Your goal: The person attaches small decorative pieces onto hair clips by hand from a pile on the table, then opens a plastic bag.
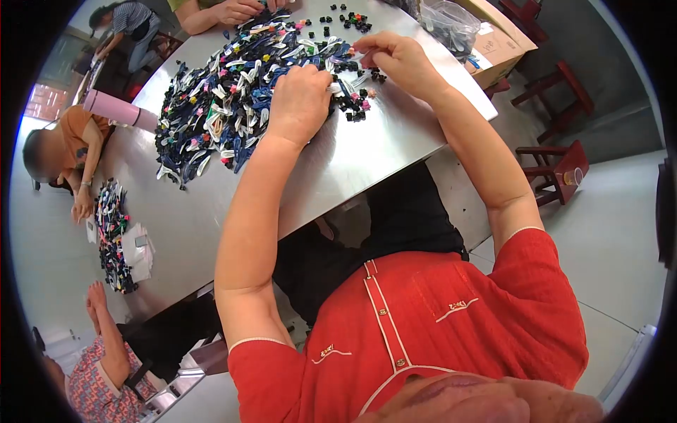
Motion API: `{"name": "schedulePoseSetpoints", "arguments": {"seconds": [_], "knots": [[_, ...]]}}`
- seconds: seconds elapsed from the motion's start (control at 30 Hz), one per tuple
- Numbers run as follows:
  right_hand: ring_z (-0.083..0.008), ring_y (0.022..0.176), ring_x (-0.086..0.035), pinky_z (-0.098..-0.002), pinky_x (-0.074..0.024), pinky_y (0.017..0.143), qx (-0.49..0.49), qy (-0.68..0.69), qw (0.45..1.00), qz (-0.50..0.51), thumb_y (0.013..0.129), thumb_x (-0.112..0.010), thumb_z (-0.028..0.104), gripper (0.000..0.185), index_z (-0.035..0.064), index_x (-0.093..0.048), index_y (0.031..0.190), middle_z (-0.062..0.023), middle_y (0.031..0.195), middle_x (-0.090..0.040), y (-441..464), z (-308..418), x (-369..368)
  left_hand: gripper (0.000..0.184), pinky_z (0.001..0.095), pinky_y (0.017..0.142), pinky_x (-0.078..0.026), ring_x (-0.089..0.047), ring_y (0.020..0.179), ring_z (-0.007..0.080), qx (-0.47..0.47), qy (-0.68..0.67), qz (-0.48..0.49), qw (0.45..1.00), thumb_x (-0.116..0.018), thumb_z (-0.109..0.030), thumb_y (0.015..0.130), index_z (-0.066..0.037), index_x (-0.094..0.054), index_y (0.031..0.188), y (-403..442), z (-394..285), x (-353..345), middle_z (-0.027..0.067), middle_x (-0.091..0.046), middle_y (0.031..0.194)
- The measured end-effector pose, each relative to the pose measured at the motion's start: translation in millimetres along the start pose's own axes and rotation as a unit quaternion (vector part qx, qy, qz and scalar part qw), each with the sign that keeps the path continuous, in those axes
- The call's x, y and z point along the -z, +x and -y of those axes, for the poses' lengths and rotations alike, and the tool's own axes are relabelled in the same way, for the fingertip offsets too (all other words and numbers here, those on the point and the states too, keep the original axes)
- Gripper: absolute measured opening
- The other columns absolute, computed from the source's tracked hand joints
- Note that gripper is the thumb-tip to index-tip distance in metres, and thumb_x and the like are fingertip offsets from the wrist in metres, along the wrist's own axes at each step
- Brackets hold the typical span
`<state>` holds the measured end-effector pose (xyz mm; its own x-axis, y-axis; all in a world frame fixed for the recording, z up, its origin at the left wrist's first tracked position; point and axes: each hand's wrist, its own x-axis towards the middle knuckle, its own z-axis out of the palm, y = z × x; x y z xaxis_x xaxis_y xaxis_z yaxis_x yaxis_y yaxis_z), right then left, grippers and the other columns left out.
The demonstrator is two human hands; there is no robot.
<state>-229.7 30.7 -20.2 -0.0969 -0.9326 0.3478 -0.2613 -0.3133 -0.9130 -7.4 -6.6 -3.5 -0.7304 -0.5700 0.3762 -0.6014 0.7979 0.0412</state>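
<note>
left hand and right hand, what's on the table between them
In the head view, small loose pieces, mostly black and white, lie on the metal table between the left hand and the right hand.

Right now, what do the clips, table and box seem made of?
Clips: probably plastic, some shiny, judging by bright, moulded-looking colours; too small to be sure. Table: likely stainless steel, smooth and grey with blurred reflections. Box: likely cardboard, matt brown with a flat side.

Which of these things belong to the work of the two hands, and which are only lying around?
Job in hand, apparently:
heap of small mixed pieces, probably hair clips
small black pieces near the right hand
metal table

Just lying about:
pink tumbler
clear cup
red stool under it
</note>
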Motion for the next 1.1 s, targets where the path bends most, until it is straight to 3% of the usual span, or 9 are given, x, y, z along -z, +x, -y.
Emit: {"name": "schedulePoseSetpoints", "arguments": {"seconds": [0.2,0.3,0.6,0.73,0.8,0.87,0.93,1.03,1.1], "knots": [[-0.0065,0.075,-0.06,-0.0226,-0.0522,0.07,-0.011,-0.034,0.999,0.033,0.094,-0.066,0.007,0.024,-0.0002,-0.07,0.117,-0.0024,0.092,-0.071,-3,9,-4,0.006,0.0389,0.076,-0.052,-0.064,0.084,0.0262,0.006,-0.038,-0.071,0.997,-0.068,-0.01,0.084,-0.004,-0.067,0.083,-1,9,-5,0.009,-0.066,0.085],[-0.0048,0.069,-0.056,-0.0207,-0.0493,0.061,-0.07,0.082,0.992,0.071,0.093,-0.069,0.01,0.025,0.0009,-0.07,0.116,0.0005,0.082,-0.066,-8,21,-10,0.013,0.0248,0.061,-0.046,-0.056,0.065,0.0077,0.21,-0.468,-0.074,0.855,-0.068,-0.011,0.089,0.002,-0.068,0.09,1,-2,1,0.0035,-0.067,0.074],[-0.0051,0.071,-0.056,-0.0195,-0.0483,0.056,-0.128,0.16,0.975,0.088,0.093,-0.072,0.014,0.022,0.0017,-0.069,0.111,0.0015,0.082,-0.063,-9,24,-10,0.01,0.0225,0.065,-0.045,-0.056,0.072,0.0055,0.185,-0.555,-0.056,0.809,-0.068,-0.008,0.091,0.002,-0.067,0.092,3,-26,8,0.0,-0.065,0.079],[-0.0065,0.07,-0.057,-0.0232,-0.0497,0.062,-0.068,0.174,0.976,0.116,0.093,-0.071,0.014,0.022,0.0014,-0.068,0.111,0.001,0.084,-0.066,-2,26,7,0.01,0.0221,0.065,-0.045,-0.055,0.071,0.0049,0.181,-0.549,-0.069,0.813,-0.07,-0.009,0.091,0.001,-0.067,0.093,5,-29,18,-0.0014,-0.064,0.078],[-0.0065,0.074,-0.06,-0.0237,-0.0497,0.066,0.015,0.031,0.998,-0.046,0.094,-0.07,0.017,0.021,0.0006,-0.069,0.107,-0.0007,0.09,-0.069,4,33,36,0.013,0.0253,0.067,-0.047,-0.058,0.072,0.0099,0.184,-0.478,-0.071,0.856,-0.071,-0.012,0.09,0.0,-0.067,0.093,0,-24,22,0.003,-0.065,0.081],[-0.0134,0.079,-0.067,-0.0279,-0.0522,0.07,0.113,-0.116,0.968,-0.19,0.093,-0.069,0.018,0.019,0.0023,-0.072,0.103,-0.0055,0.096,-0.074,27,-1,92,0.028,0.0349,0.08,-0.05,-0.063,0.089,0.022,0.155,-0.348,-0.052,0.923,-0.075,-0.024,0.087,-0.002,-0.069,0.103,-17,-7,29,0.012,-0.067,0.1],[-0.0363,0.097,-0.068,-0.0427,-0.0534,0.085,0.071,-0.264,0.919,-0.284,0.091,-0.063,0.02,0.023,0.0029,-0.074,0.101,-0.0168,0.103,-0.073,24,41,107,0.05,0.0462,0.096,-0.045,-0.057,0.114,0.0346,0.052,-0.091,-0.053,0.993,-0.078,-0.037,0.082,-0.005,-0.067,0.119,-36,3,32,0.0193,-0.059,0.126],[-0.0346,0.091,-0.069,-0.0413,-0.054,0.082,0.041,-0.521,0.83,-0.194,0.089,-0.066,0.017,0.019,0.0028,-0.074,0.1,-0.0171,0.098,-0.073,52,-23,156,0.071,0.0537,0.108,-0.035,-0.042,0.134,0.0401,0.066,-0.008,0.017,0.998,-0.077,-0.052,0.079,-0.015,-0.059,0.137,-56,2,24,0.0199,-0.048,0.142],[-0.0344,0.088,-0.069,-0.0402,-0.054,0.08,0.188,-0.335,0.907,-0.172,0.088,-0.067,0.014,0.016,0.0022,-0.074,0.097,-0.017,0.096,-0.073,40,-7,127,0.063,0.0536,0.106,-0.037,-0.045,0.131,0.0393,0.034,0.048,0.002,0.998,-0.073,-0.05,0.083,-0.018,-0.06,0.137,-59,0,12,0.0176,-0.051,0.141]]}}
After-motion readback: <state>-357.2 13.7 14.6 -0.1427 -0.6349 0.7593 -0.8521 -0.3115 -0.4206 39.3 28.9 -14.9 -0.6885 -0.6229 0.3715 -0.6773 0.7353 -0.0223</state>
